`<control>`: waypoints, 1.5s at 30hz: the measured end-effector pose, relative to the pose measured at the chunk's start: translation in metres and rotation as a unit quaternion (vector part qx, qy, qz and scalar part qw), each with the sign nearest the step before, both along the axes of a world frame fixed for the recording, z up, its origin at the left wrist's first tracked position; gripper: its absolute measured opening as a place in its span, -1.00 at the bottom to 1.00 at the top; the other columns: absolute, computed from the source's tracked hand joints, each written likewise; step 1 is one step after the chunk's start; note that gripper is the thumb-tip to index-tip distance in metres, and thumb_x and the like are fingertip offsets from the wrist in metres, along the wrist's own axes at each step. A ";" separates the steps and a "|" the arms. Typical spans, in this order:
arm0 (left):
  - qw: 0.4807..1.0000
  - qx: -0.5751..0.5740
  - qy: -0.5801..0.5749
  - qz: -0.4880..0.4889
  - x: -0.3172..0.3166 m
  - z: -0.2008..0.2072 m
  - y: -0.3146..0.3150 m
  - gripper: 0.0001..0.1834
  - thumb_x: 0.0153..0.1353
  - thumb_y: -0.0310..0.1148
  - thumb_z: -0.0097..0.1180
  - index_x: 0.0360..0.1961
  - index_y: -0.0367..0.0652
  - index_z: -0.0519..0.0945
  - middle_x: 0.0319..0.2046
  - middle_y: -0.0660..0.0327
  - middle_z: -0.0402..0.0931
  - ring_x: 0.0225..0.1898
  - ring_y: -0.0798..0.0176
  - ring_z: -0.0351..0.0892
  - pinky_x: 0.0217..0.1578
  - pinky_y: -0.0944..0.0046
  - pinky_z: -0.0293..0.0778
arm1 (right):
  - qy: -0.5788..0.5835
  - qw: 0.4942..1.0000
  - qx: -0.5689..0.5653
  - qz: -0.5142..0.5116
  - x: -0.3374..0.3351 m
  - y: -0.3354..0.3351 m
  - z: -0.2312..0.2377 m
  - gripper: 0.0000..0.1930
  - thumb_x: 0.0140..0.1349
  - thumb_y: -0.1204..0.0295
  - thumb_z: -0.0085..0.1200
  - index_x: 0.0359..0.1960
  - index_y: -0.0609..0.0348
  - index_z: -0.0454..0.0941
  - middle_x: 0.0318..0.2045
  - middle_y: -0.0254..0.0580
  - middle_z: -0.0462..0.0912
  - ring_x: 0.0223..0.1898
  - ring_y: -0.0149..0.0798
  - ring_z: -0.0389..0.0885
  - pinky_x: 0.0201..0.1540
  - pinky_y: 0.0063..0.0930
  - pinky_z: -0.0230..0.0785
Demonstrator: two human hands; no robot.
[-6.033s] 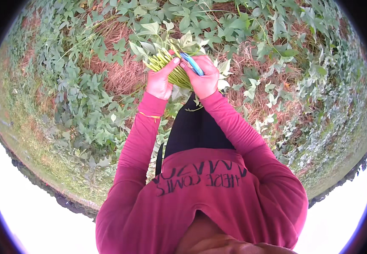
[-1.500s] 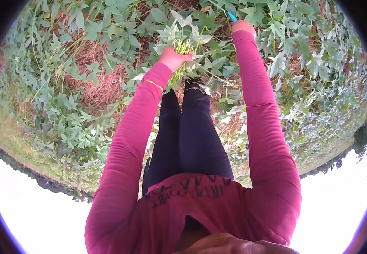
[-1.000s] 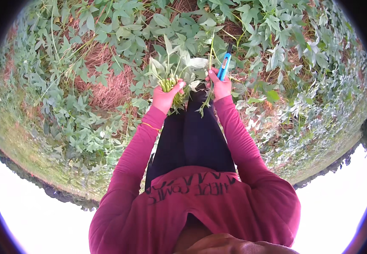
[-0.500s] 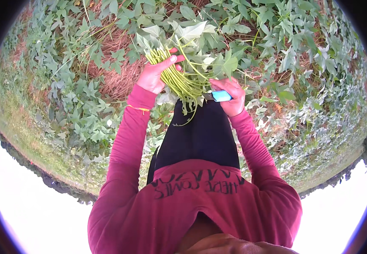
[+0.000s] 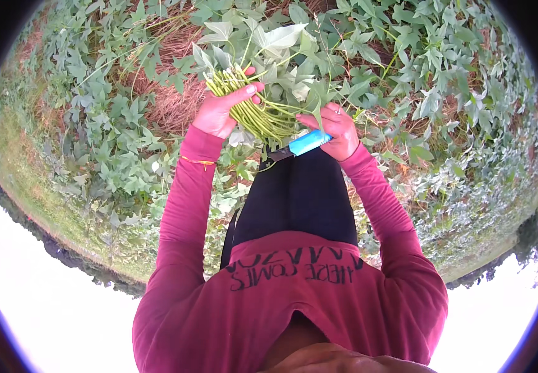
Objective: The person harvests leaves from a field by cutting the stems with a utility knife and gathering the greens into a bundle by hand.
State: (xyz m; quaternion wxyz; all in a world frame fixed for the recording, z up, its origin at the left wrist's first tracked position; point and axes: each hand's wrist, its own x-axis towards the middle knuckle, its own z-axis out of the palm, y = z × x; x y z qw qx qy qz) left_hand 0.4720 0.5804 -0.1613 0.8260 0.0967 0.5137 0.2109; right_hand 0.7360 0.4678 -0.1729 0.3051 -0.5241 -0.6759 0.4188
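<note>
Left hand (image 5: 218, 113) closed round smooth, slender green stems (image 5: 261, 118), pointed leaves (image 5: 283, 37) fanning above, right hand (image 5: 341, 132) curled about a blue-handled knife (image 5: 308, 143), dark blade (image 5: 279, 154) angled leftward

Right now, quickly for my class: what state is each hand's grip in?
Left hand: closed, holding the stems.
Right hand: closed, holding the knife.

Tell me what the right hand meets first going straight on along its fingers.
Likely the green stem bundle in the left hand, left of the right hand; depth is unclear, so they may already touch.
</note>
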 end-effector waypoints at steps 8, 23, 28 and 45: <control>0.881 0.065 0.165 -0.440 -0.035 0.015 -0.033 -0.57 0.15 -0.21 0.38 -0.07 -0.29 0.62 -0.25 0.20 0.70 -0.30 0.34 0.65 -0.18 0.33 0.53 | 0.011 0.896 -0.254 -0.365 0.044 0.071 -0.120 -0.76 0.25 0.36 0.18 -0.08 0.12 0.68 -0.26 -0.06 0.71 -0.25 -0.07 0.70 -0.07 -0.28 0.51; 0.962 0.010 0.111 -0.248 0.155 -0.141 0.035 -0.79 0.17 -0.36 0.35 -0.24 -0.27 0.67 -0.42 0.24 0.66 -0.31 0.34 0.63 -0.09 0.27 0.50 | -0.067 0.865 -0.320 -0.381 0.076 0.010 -0.083 -0.80 0.21 0.40 0.21 -0.18 0.21 0.67 -0.38 0.01 0.64 -0.29 0.01 0.64 -0.17 -0.26 0.46; 0.908 0.136 0.076 -0.390 0.318 -0.198 0.032 -0.69 0.03 -0.22 0.48 -0.41 -0.26 0.70 -0.51 0.19 0.66 -0.44 0.34 0.63 -0.34 0.22 0.53 | -0.059 0.921 -0.166 -0.348 0.080 0.016 -0.046 -0.76 0.16 0.57 0.22 -0.11 0.22 0.67 -0.24 -0.01 0.69 -0.08 0.04 0.63 0.05 -0.25 0.45; 0.932 -0.069 -0.012 -0.356 0.235 -0.115 0.037 -0.58 0.11 -0.42 0.39 -0.01 -0.34 0.60 -0.28 0.19 0.66 -0.29 0.34 0.64 -0.18 0.32 0.56 | 0.015 0.646 -0.547 -0.533 0.251 -0.024 -0.223 -0.46 0.33 -0.07 0.04 -0.04 0.23 0.61 -0.20 0.12 0.71 -0.15 -0.05 0.73 -0.15 -0.14 0.60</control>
